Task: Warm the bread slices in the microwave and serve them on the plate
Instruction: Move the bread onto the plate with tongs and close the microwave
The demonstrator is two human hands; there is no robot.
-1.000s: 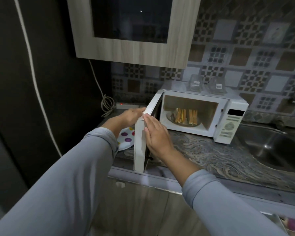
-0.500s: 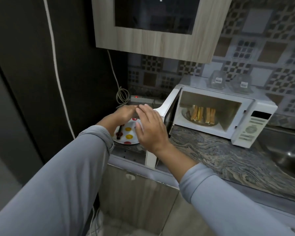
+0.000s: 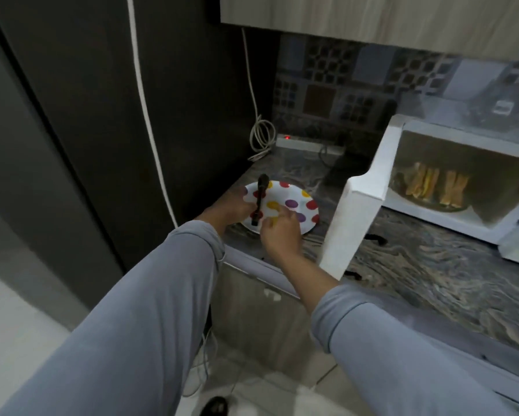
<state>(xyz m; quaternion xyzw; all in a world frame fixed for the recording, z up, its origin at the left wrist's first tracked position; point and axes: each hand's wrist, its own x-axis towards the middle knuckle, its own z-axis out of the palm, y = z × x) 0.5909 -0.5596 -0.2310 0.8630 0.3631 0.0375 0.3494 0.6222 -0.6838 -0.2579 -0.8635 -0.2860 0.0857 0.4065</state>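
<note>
While the bread slices [image 3: 432, 187] stand upright on the turntable inside the microwave [image 3: 450, 223], well off to the right of both hands, the plate [image 3: 304, 219] meant to receive them lies on the counter [image 3: 432, 265] directly under the hands. A pair of black tongs [image 3: 260, 202] rests across the left part of the plate, handle end toward the person, likely parked there so hot bread need not be touched with bare fingers.

Over the near left edge of the plate, the left hand [image 3: 228, 210] has its fingers next to the lower end of the tongs; motion blur keeps me from telling whether it grips anything. Over the near middle of the plate, the right hand [image 3: 279, 232] shows loosely curled fingers that appear to hold nothing, just beside the left hand and apart from it.

Just to the right of the right hand, the microwave door [image 3: 354, 217] stands swung wide toward the person, leaving the cavity reachable. Beyond the hands, at the back of the counter, sit a power strip [image 3: 309, 143] with a red light and a coiled white cable [image 3: 262, 136].

My judgement: the step is picking up the tongs, or the plate, for serving.
</note>
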